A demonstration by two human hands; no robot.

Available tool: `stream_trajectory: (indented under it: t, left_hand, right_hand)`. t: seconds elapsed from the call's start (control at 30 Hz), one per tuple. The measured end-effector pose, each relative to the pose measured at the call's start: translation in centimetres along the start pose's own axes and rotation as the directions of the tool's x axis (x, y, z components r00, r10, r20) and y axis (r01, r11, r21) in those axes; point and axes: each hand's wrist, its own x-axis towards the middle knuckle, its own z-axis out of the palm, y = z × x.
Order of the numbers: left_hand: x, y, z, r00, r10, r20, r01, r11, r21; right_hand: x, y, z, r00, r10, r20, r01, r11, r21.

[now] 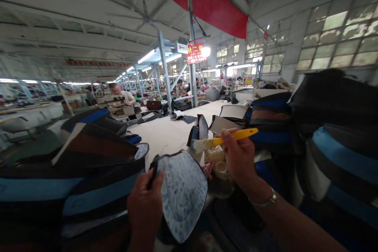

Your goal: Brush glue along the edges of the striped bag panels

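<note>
My left hand (146, 201) pinches the left edge of a rounded, pointed fabric piece (183, 193), pale blue-white and mottled, with a dark bound edge. Its thumb lies on the near face. In my right hand (238, 157) is a yellow-handled paintbrush (243, 134), held level with its pale bristles pointing left. The bristles are above the fabric piece's top right edge, apart from it. Just below the brush are a cream-coloured tub (217, 152) and a small round cup (220, 168), partly hidden by my right hand.
Stacked dark panels with blue and brown stripes (97, 141) rise on the left. More striped panels (345, 153) are piled high on the right. A pale worktable (165, 129) stretches ahead, with small pieces on it. A co-worker (121, 94) is at the far left, beyond the table.
</note>
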Motion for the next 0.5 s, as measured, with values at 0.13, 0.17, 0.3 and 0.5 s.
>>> stream_trajectory:
  t: [0.13, 0.17, 0.3, 0.5]
  left_hand:
    - [4.5, 3.7, 1.6, 0.974, 0.196, -0.114, -0.187, 0.979, 0.087]
    - [5.9, 4.4, 2.3, 0.946, 0.292, -0.138, -0.276, 0.953, 0.123]
    - [12.8, 6.1, 6.4, 0.729, 0.649, -0.217, -0.597, 0.759, 0.262]
    - [22.4, 4.8, 16.4, 0.893, 0.423, -0.155, -0.365, 0.881, 0.301]
  right_hand:
    - [2.3, -1.7, -3.9, 0.985, 0.056, -0.165, -0.032, 0.989, 0.145]
    - [2.6, -2.0, -4.7, 0.978, 0.081, -0.194, -0.049, 0.985, 0.166]
    - [2.7, -2.3, -7.0, 0.934, 0.169, -0.315, -0.102, 0.971, 0.218]
    - [1.1, 1.0, -10.0, 0.912, 0.226, -0.342, -0.231, 0.973, 0.028]
